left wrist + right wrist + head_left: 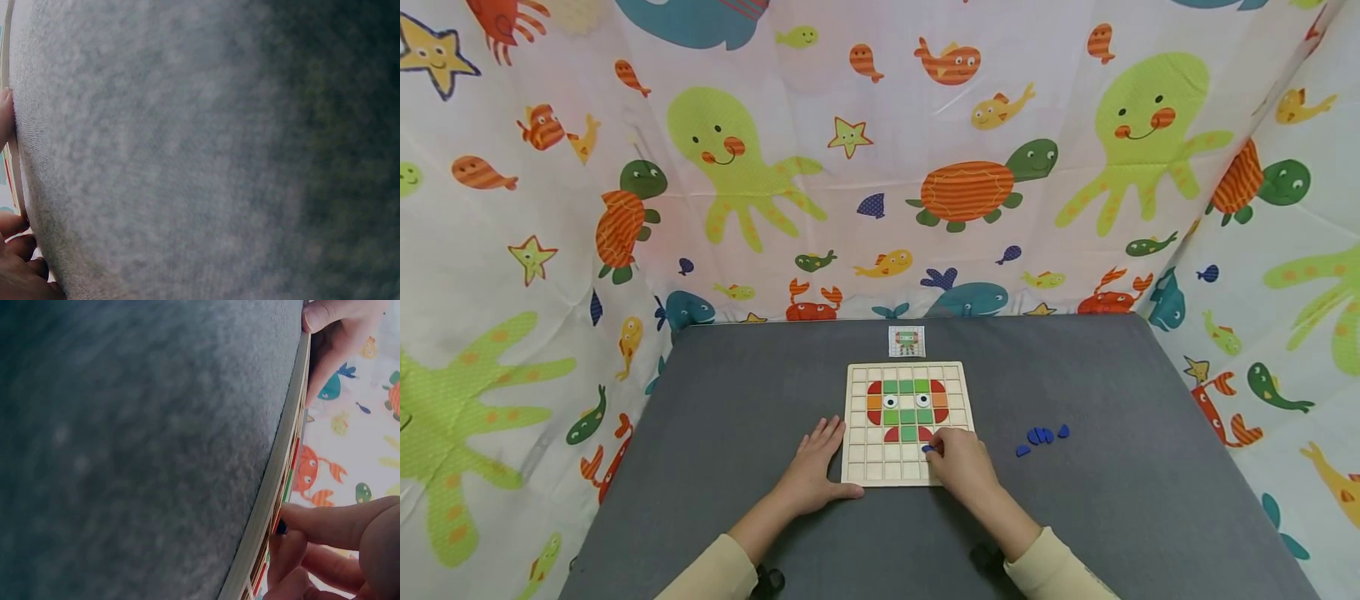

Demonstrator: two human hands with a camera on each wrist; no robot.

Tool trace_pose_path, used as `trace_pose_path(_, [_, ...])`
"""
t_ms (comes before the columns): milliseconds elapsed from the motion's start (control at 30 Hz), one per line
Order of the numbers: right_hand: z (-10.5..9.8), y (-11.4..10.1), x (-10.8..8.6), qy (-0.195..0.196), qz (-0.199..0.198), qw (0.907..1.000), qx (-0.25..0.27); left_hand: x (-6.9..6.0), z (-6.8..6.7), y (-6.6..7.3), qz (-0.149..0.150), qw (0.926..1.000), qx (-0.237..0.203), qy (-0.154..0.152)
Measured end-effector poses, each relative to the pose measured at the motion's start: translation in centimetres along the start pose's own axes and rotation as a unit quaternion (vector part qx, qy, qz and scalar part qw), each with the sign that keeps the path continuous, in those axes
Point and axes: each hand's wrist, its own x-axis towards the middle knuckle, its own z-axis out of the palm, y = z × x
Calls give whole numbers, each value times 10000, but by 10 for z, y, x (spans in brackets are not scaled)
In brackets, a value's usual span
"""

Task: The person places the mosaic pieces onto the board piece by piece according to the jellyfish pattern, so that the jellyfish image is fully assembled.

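A square wooden grid board [880, 473] lies on the grey table, with red, orange, green and white eye-patterned tiles [908, 408] set in its upper and middle cells. Between thumb and fingertips my right hand [966, 467] pinches a small blue tile [928, 448] over the lower right part of the board, just below a red tile. The right wrist view shows the blue tile [282, 527] dark at the fingertips. My left hand [811, 477] rests at the board's left side, fingers extended, thumb along the lower left corner. Only part of that hand [25, 265] appears in the left wrist view.
Several loose blue tiles [1040, 436] lie on the table right of the board. A small picture card [907, 342] with a coloured figure lies beyond the board's far edge. A curtain [865, 250] printed with sea animals hangs behind and beside the grey table [737, 400].
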Motion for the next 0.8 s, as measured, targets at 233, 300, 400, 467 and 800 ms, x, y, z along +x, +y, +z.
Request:
trace_pose_path(233, [8,-4,4,68,50,9998,-158,-1,0,0,18,10000,-13,17])
trace_pose_path(300, [10,-4,5,34,135,9997,-203,0,1,0,4,10000,-11,1])
trace_pose_path(400, [12,-4,7,17,199,9994,-286,0,1,0,3,10000,-7,-3])
trace_pose_path(467, [12,-5,8,-1,242,9992,-326,0,1,1,4,10000,-1,-2])
trace_pose_path(800, [9,-6,12,-206,416,9983,-345,-1,0,0,-6,10000,12,-14])
